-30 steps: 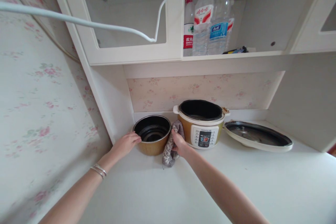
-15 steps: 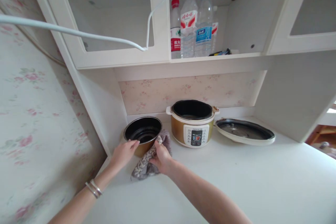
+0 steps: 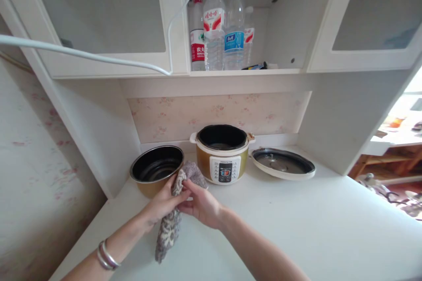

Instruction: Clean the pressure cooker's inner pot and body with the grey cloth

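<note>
A grey-and-cream patterned cloth (image 3: 169,230) hangs in folds between my two hands, its lower end above the counter. My right hand (image 3: 202,202) pinches its upper part with thumb and fingers. Against the cloth's left side, my left hand (image 3: 163,202) is closed on it too, fingers partly hidden behind the fabric. Just beyond my left hand stands the inner pot (image 3: 145,188), dark inside and golden outside. To its right is the gold-and-white electric cooker (image 3: 206,162), lidless, with a control panel in front. The cooker's lid (image 3: 283,164) lies upside down at the right.
A white counter (image 3: 250,228) carries all of these. Overhead, a cabinet shelf (image 3: 280,71) holds several plastic bottles (image 3: 214,22). A white cable (image 3: 99,55) crosses the upper left. Side panels (image 3: 359,118) border the counter.
My left hand has moved from the pot's rim onto the cloth. The cloth, still in my right hand, now hangs longer and nearer to me. The view has shifted right.
</note>
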Tool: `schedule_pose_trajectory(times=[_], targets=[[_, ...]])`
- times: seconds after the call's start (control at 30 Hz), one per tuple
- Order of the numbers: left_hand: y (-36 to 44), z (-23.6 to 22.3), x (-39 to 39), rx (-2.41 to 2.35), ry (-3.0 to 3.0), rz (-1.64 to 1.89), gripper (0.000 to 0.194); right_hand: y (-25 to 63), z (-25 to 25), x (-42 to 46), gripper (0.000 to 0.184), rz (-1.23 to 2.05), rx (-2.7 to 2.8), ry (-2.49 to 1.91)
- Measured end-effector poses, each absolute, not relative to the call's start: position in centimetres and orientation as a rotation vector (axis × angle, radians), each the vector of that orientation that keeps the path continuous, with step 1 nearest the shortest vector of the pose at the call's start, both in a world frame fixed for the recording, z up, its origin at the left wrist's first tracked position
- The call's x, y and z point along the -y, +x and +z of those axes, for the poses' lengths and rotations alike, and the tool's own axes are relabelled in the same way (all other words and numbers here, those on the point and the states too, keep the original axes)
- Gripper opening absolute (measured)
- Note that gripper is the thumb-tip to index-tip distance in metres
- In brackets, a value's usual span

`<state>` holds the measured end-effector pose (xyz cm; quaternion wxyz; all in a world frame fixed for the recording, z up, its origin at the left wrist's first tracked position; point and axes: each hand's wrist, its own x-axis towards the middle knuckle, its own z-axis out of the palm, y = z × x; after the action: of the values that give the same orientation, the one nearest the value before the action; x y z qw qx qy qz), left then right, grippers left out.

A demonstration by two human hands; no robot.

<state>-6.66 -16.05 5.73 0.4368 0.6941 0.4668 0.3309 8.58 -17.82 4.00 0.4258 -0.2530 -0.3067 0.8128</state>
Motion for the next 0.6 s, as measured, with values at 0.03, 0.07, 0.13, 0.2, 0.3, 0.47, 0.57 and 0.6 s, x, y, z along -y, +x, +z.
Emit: schedule_pose_trajectory(times=[0.03, 0.07, 0.13, 0.2, 0.3, 0.47, 0.57, 0.6], targets=[[-6.0, 5.8, 16.0, -1.156, 1.65, 0.807, 0.069, 9.9, 3.9, 18.2, 0.037, 2.036, 0.811, -0.622], [-5.3, 5.9, 16.0, -1.16, 1.567, 0.789, 0.064, 11.1, 3.9, 18.5, 0.041, 2.031, 0.862, -0.61], [-4.2, 6.2, 16.0, -1.175, 1.402, 0.733, 0.055, 13.5, 3.8, 19.0, 0.044, 2.003, 0.954, -0.58], [-3.1, 7.0, 15.9, -1.145, 1.251, 0.679, 0.05, 15.6, 3.5, 19.3, 0.043, 1.977, 0.987, -0.564], [-1.9, 9.6, 15.2, -1.071, 1.103, 0.693, 0.048, 18.4, 2.2, 19.6, 0.041, 1.918, 0.919, -0.619], [0.1, 16.7, 12.2, -1.067, 1.055, 0.948, 0.04, 22.0, -2.6, 20.6, 0.035, 1.679, 0.882, -0.951], [2.1, 20.8, 9.1, -1.052, 1.093, 1.134, 0.03, 23.1, -5.3, 21.4, 0.035, 1.612, 0.913, -1.083], [3.0, 21.8, 7.8, -1.044, 1.112, 1.181, 0.028, 23.3, -5.9, 21.7, 0.036, 1.595, 0.895, -1.085]])
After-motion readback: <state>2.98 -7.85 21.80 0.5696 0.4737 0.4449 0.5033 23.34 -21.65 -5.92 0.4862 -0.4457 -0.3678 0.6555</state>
